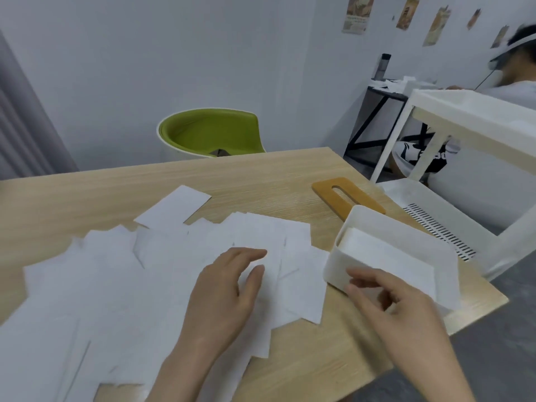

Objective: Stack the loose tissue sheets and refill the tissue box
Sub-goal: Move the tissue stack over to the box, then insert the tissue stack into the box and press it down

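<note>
Loose tissue sheets [121,274] cover the wood-grain tabletop [87,195].
Left hand [223,297] rests flat on them; right hand [397,309] pinches a thin sheet at the white plastic tissue box [385,224].

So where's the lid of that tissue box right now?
The wooden lid lies flat on the table, on the right side, just behind the open white tissue box and clear of both hands.

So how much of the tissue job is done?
Some tissues already lie in the open white box, and its wooden lid is off. The right hand is at the box's near edge; the left hand rests on the loose sheets. Most sheets remain scattered on the table.
</note>
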`<state>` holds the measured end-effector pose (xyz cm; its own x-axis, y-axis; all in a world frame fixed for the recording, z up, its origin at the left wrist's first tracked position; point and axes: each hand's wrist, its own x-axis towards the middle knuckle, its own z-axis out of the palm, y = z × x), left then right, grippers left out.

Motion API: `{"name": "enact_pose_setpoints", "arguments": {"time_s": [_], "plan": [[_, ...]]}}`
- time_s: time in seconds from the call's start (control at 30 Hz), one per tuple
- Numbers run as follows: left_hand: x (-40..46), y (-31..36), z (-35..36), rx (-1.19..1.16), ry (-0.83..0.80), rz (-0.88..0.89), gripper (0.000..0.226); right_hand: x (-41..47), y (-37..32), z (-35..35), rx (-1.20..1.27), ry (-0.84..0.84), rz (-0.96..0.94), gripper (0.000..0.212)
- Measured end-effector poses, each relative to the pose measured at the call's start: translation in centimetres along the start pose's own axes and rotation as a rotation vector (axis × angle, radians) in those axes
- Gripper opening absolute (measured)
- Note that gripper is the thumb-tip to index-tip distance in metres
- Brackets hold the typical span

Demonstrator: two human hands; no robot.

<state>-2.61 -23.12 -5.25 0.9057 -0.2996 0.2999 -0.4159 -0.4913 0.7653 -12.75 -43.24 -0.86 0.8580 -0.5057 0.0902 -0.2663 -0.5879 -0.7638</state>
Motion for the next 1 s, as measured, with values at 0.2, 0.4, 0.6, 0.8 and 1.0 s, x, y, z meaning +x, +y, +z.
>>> {"name": "enact_pose_setpoints", "arguments": {"time_s": [0.2, 0.4, 0.6, 0.8, 1.0], "plan": [[-4.1, -4.3, -3.9, 0.149, 0.089, -0.068, 0.044, -1.2, -0.3, 4.5, 0.049, -0.083, 0.0, 0.019], [-6.9, -6.7, -6.1, 0.182, 0.193, -0.089, 0.04, -2.3, -1.8, 7.7, 0.073, -0.184, -0.032, 0.02], [-8.7, -8.1, -7.7, 0.204, 0.294, -0.113, 0.04, -3.1, -3.8, 10.5, 0.074, -0.259, -0.089, 0.025], [-9.6, -9.5, -8.4, 0.301, 0.332, -0.115, 0.038, -3.8, -5.2, 13.2, 0.01, -0.321, -0.181, 0.026], [-9.8, -10.2, -7.7, 0.32, 0.289, -0.154, 0.041, -4.2, -5.6, 14.9, -0.091, -0.382, -0.168, 0.023]]}}
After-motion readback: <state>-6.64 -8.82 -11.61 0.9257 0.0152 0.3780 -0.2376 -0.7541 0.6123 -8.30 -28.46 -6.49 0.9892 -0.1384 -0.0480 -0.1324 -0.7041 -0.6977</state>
